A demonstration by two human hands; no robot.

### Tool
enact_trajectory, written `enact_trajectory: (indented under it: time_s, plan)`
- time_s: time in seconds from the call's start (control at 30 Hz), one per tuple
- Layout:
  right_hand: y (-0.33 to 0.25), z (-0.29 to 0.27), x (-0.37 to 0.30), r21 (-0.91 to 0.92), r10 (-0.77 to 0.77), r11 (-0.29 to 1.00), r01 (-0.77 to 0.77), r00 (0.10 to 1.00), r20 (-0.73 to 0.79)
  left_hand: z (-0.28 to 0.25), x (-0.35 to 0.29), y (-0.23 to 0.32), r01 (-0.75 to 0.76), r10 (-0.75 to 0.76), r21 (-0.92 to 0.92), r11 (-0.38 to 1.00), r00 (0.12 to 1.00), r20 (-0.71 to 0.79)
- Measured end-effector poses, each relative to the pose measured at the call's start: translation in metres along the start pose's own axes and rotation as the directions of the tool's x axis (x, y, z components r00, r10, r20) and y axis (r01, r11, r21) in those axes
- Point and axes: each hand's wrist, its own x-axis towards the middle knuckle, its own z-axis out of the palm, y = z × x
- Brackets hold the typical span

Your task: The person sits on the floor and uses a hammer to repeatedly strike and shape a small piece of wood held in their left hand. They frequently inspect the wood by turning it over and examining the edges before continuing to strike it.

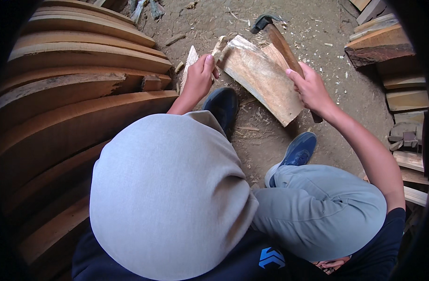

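Note:
My right hand (310, 91) is wrapped round the wooden handle of a hammer (284, 46), whose dark metal head points away from me, above the ground. My left hand (199, 77) is closed, its fingers pinching a small splintered piece of wood (219, 48) that sticks up past the thumb. Between the hands lies a rough plank (261, 79) with a worn, greyish face, its near corner close to my right hand. Part of another light board (275, 55) shows behind it. A narrow pale offcut (190, 61) is partly hidden by my left hand.
Stacked curved planks (83, 79) rise along the left. More timber (383, 44) is piled at the right. Wood chips lie scattered over the dirt floor (345, 107). My two blue shoes (298, 149) rest on the ground near the plank, below my bent knees.

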Motion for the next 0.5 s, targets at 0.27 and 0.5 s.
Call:
enact_trajectory:
  time_s: [0.27,0.5]
  plan:
    - [0.012,0.0,0.006,-0.306,-0.125,0.945,0.116,0.992,-0.009,-0.002,-0.001,0.015,0.122,-0.08,-0.196,0.973,0.974,0.212]
    - [0.044,0.005,-0.019,-0.634,-0.394,0.713,0.299,0.919,-0.01,-0.007,-0.002,0.038,0.17,-0.112,-0.262,0.95,0.969,0.222]
